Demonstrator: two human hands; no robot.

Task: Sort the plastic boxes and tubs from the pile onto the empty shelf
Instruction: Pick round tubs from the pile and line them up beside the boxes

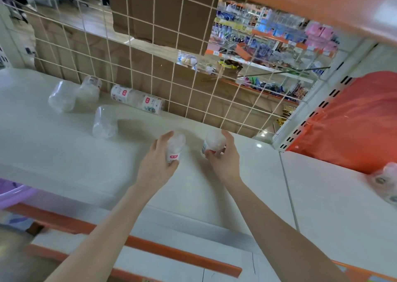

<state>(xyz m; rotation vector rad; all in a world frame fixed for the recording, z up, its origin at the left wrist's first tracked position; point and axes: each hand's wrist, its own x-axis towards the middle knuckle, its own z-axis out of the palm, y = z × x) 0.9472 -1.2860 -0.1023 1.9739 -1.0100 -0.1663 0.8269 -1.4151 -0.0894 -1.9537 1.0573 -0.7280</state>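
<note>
My left hand [160, 161] grips a small clear plastic tub with a red label [175, 145] above the white shelf [64, 152]. My right hand [225, 155] holds a second clear tub [214, 143] just to its right. Several more clear tubs lie on their sides on the shelf: one near the middle [105, 121], two at the back left [62, 98] [90, 88], and a labelled stack [137, 99] against the wire grid.
A wire grid back panel [171, 67] with cardboard behind it closes off the shelf. An orange plastic bag [354, 120] sits on the right section, with wrapped tubs [384, 183] at its foot. A purple basin [10, 195] shows at the left edge.
</note>
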